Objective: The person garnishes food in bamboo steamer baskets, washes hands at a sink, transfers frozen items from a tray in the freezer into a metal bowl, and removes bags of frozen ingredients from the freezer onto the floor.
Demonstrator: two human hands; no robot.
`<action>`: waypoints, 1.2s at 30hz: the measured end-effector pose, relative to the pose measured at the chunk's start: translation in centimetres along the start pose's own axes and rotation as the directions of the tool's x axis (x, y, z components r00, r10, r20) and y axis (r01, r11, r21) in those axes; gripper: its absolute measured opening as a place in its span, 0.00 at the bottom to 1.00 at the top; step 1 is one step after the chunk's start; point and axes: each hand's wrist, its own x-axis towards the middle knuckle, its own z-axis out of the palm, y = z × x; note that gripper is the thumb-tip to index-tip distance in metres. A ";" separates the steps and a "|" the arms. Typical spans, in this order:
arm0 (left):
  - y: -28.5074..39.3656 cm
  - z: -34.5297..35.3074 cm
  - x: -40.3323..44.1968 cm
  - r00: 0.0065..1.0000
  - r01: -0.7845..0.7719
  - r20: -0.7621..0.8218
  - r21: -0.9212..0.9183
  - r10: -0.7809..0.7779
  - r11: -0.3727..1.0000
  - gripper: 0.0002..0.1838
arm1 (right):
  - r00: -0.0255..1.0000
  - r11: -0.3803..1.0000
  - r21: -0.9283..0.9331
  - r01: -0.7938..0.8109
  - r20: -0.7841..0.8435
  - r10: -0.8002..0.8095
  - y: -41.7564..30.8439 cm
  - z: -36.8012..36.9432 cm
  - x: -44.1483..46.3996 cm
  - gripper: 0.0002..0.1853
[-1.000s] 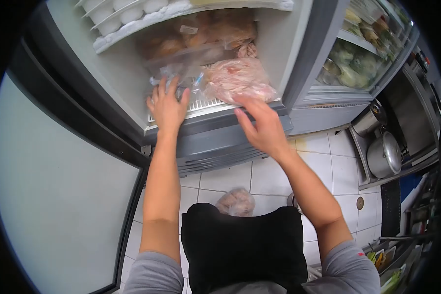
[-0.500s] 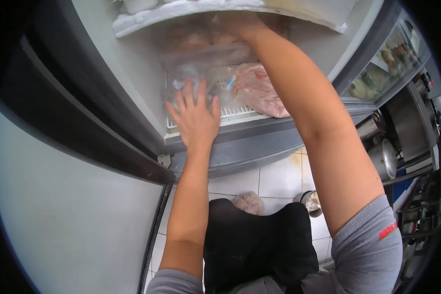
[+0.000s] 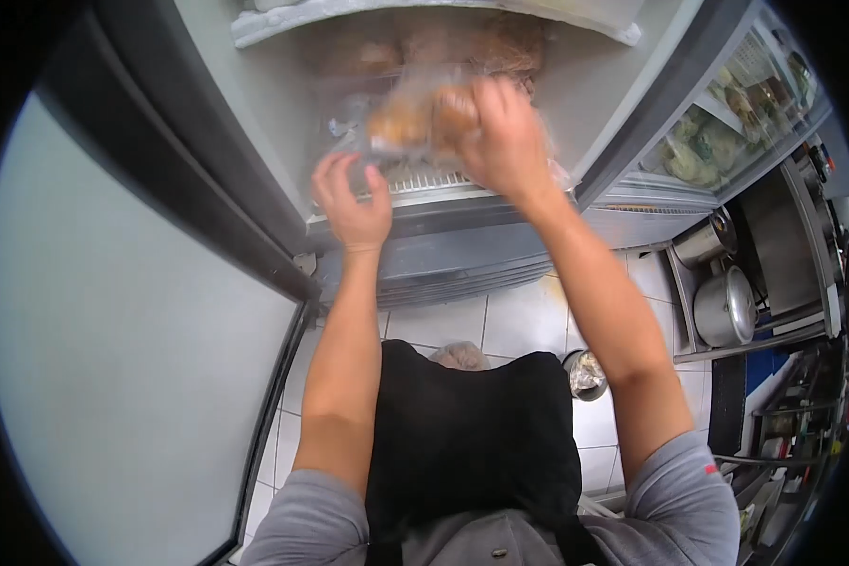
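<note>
Inside the open freezer, my right hand (image 3: 507,137) grips a clear plastic bag of orange-brown food (image 3: 401,123); motion blurs both, and I cannot tell the food's kind. To its left, my left hand (image 3: 354,203) has curled, spread fingers at the compartment's front edge, beside a clear bag (image 3: 341,127). Whether it touches that bag is unclear. Below the held bag shows a white wire shelf (image 3: 429,182). More bagged brownish food (image 3: 514,42) lies at the back. The bag of pale pink meat is mostly hidden behind my right hand.
A frosted shelf (image 3: 434,11) overhangs the compartment. The freezer door (image 3: 132,330) stands open at left. On the tiled floor are a bagged item (image 3: 460,356) and a metal container (image 3: 587,375). A lidded pot (image 3: 724,307) sits on a rack at right.
My right hand has come forward from the back of the compartment with the bag of orange-brown food. My left hand has drawn back slightly, its fingers now curled rather than flat.
</note>
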 end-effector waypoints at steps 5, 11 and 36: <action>7.2 -3.2 -4.7 0.827 0.557 0.092 -0.274 -0.555 0.784 0.19 | 0.981 0.977 0.150 -0.152 0.147 0.130 -4.7 -1.5 -11.4 0.29; 8.5 -4.3 -11.9 0.270 0.641 0.729 -0.624 -0.629 -0.447 0.30 | 0.959 0.948 0.299 -0.109 0.282 0.021 -6.3 -3.8 -18.7 0.30; -0.8 -17.0 -26.3 0.188 0.974 0.361 0.047 -0.913 0.220 0.11 | 0.422 0.319 0.314 -0.894 0.831 0.363 -10.0 0.4 -33.7 0.18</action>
